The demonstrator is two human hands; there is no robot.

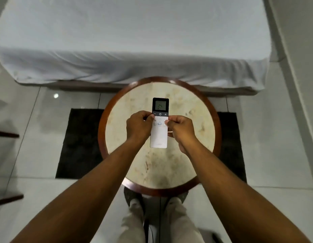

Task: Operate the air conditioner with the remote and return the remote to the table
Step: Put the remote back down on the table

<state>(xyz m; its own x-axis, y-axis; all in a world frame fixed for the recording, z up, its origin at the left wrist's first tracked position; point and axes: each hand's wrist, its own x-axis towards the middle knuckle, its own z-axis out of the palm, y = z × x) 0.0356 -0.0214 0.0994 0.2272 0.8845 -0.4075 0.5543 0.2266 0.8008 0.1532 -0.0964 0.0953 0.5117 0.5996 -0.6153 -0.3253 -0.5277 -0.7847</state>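
The remote (159, 123) was long and white, with a dark top and a small screen that showed 24. Both hands held it over the round table (201, 109). The left hand (139, 126) and right hand (181, 128) had fingers curled tight on its sides.

Dim, even indoor light, lamp glare on floor tile (56, 95), soft blur, wide-angle edge bending
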